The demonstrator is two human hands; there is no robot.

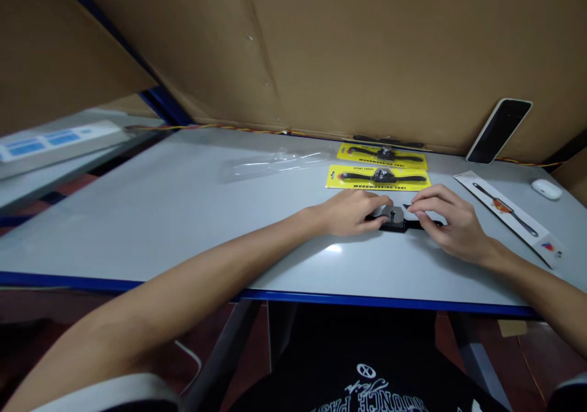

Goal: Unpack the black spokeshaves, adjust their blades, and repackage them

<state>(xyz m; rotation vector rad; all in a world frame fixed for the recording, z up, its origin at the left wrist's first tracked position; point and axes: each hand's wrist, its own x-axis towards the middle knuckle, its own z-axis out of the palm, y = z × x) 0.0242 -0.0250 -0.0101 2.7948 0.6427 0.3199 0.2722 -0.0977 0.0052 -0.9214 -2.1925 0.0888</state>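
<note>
A black spokeshave (pixel 393 224) lies on the grey tabletop close in front of me, a grey metal plate at its middle. My left hand (pixel 353 212) closes thumb and forefinger on its left end, hiding that handle. Over the right handle, my right hand (pixel 452 219) pinches a small dark piece (pixel 406 206), too small to name. The fingers cover most of that piece, and the handle's tip shows past them.
Two yellow-carded spokeshave packs (pixel 378 178) lie behind my hands. Clear plastic shells (pixel 277 162) lie left of them. To the right are a white packaging card (pixel 504 213), a white mouse (pixel 546 189) and a phone (pixel 499 131) leaning on the cardboard wall (pixel 367 51).
</note>
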